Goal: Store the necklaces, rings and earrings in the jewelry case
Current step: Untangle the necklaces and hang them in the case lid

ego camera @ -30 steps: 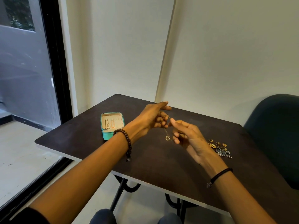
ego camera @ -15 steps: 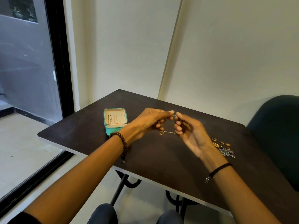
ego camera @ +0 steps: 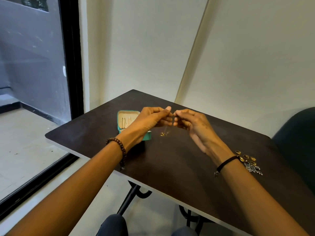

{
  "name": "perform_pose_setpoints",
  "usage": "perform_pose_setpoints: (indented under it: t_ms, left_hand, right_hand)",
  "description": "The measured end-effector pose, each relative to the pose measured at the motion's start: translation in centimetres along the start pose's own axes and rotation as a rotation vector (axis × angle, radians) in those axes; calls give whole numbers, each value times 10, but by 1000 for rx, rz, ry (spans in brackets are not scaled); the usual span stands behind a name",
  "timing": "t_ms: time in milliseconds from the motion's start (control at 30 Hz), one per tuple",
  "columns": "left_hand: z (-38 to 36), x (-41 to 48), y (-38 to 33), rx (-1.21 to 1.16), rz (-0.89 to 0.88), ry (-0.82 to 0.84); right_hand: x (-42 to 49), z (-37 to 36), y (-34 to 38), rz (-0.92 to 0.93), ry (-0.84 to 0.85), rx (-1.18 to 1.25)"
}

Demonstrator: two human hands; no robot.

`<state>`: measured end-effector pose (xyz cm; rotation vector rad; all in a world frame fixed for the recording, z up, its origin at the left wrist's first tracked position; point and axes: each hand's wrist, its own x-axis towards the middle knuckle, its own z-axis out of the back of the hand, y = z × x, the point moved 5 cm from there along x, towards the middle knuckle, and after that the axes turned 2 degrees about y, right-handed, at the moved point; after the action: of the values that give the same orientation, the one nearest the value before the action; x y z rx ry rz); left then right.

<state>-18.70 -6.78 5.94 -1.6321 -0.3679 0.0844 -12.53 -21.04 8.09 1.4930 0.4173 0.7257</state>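
Head view looks down at a dark bench (ego camera: 170,167) that stands in the corner of a room with pale walls. Two bare arms reach out over it.

The left hand (ego camera: 153,119) and the right hand (ego camera: 192,123) are held up above the bench, with their fingertips almost touching. Both hands have curled fingers, and each one pinches the top of a thin necklace (ego camera: 163,134). The chain hangs down between the hands. It is very thin and a bit blurry. A small gold charm hangs at the bottom, low over the bench. I cannot tell if the charm touches the wood.

The jewelry case (ego camera: 128,111) is open on the bench, just behind the left hand and partly hidden by it. It is blue-green outside and cream inside. A few thin gold things lie in it, too small to name.

Near the right wrist, a little heap of gold rings (ego camera: 245,156) lies on the bench. Silver earrings (ego camera: 253,168) lie just beside them.

A brown bead bracelet (ego camera: 119,147) is on the left wrist. A black band (ego camera: 225,163) is on the right wrist. A dark chair (ego camera: 298,142) stands at the right. A big glass door (ego camera: 34,65) with a black frame is at the left.
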Motion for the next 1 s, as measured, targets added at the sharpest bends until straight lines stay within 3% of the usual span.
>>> perform_pose_setpoints:
  t_ms: [133, 367, 633, 1000]
  left_hand:
    - [40, -1, -1, 77, -67, -192]
    - [137, -17, 29, 387, -25, -712]
    - [162, 1, 91, 555, 248, -629]
    - [143, 4, 98, 620, 165, -630]
  right_hand:
    - [25, -14, 1, 0, 18, -13]
    - [63, -36, -3, 1, 33, -28]
    - [94, -62, -18, -15, 57, -51]
    - [96, -67, -28, -32, 51, -55]
